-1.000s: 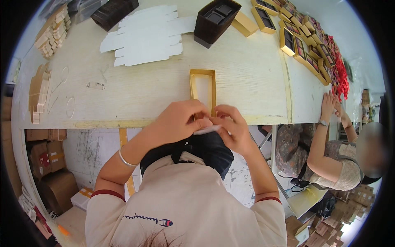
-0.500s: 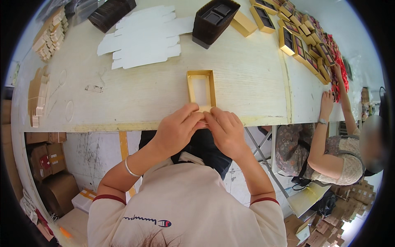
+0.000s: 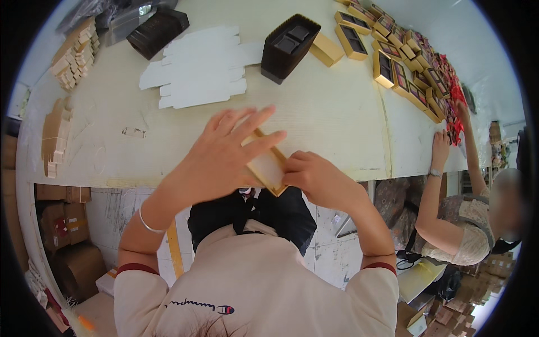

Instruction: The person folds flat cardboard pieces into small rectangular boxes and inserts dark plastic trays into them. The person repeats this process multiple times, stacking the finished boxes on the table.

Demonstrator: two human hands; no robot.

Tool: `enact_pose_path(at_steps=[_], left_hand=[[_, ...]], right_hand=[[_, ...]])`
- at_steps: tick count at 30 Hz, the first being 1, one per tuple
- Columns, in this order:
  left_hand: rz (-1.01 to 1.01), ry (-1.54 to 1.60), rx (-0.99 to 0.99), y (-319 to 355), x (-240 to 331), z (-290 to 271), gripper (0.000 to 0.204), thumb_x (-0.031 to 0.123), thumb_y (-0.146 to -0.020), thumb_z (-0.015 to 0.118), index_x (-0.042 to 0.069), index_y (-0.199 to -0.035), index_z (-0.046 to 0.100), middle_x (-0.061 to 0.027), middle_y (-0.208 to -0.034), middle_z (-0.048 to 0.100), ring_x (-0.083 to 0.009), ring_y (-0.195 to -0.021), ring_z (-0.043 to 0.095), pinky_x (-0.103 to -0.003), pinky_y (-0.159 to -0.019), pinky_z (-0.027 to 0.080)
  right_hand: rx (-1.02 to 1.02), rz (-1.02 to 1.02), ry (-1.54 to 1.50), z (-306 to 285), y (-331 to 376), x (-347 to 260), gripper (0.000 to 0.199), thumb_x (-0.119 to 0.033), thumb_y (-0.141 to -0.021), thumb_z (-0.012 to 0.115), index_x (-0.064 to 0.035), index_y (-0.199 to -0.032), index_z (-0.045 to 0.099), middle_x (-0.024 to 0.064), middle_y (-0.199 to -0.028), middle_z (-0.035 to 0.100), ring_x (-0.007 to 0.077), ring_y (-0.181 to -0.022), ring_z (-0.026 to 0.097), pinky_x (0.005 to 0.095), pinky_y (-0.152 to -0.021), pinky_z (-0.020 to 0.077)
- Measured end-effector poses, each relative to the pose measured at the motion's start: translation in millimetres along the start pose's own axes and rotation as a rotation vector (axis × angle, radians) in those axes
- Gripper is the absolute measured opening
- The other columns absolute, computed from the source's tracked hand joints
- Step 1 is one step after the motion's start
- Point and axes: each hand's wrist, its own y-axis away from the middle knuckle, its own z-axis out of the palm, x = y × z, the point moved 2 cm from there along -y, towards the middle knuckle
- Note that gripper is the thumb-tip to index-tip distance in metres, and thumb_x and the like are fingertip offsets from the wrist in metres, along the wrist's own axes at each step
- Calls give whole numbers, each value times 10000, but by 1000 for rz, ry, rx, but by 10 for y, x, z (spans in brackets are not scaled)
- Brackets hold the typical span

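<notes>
A small open gold cardboard box [image 3: 268,170] is tilted at the table's near edge, its pale inside showing. My right hand [image 3: 319,177] pinches the box's right side with bent fingers. Over the box's left and far side, my left hand [image 3: 224,147] is spread, its fingers apart and somewhat blurred. It hides part of the box, and I cannot tell whether its palm touches it. Beyond my hands lie flat white card blanks [image 3: 199,70]. To the right of the blanks stands a stack of black plastic tray inserts [image 3: 289,45].
Another gold box [image 3: 325,50] rests beside the black stack. Rows of gold boxes with inserts [image 3: 407,78] fill the far right. A co-worker's hand [image 3: 441,150] is near them. Folded cardboard pieces [image 3: 56,135] lie left, with more black inserts [image 3: 157,33] behind.
The gold box has turned askew and come nearer, over the table edge. My left hand has let go and spread its fingers; my right hand has moved to the box's side.
</notes>
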Motion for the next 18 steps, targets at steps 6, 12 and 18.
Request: enact_pose_path(at_steps=[6, 12, 18], left_hand=[[-99, 98, -189, 131, -325, 312, 771, 265, -648, 819, 117, -1324, 478, -103, -1284, 507, -313, -1253, 409, -506, -1092, 278], [-306, 176, 62, 285, -85, 385, 782, 222, -663, 802, 85, -1354, 460, -147, -1287, 507, -342, -1267, 399, -508, -1101, 261], [-338, 275, 67, 467, -213, 420, 781, 249, -692, 784, 92, -1378, 444, -146, -1291, 514, -350, -1289, 383, -506, -1112, 239]], right_hand=[[388, -76, -109, -325, -152, 124, 314, 94, -704, 586, -6, -996, 641, 135, -1109, 613, 323, -1102, 556, 375, -945, 443], [854, -26, 454, -889, -804, 558, 196, -48, -758, 681, -2, -944, 642, 117, -966, 636, 292, -970, 579, 397, -828, 453], [688, 130, 562, -981, -1024, 653, 165, -91, -717, 734, -68, -655, 583, 42, -758, 596, 237, -809, 550, 360, -737, 409]])
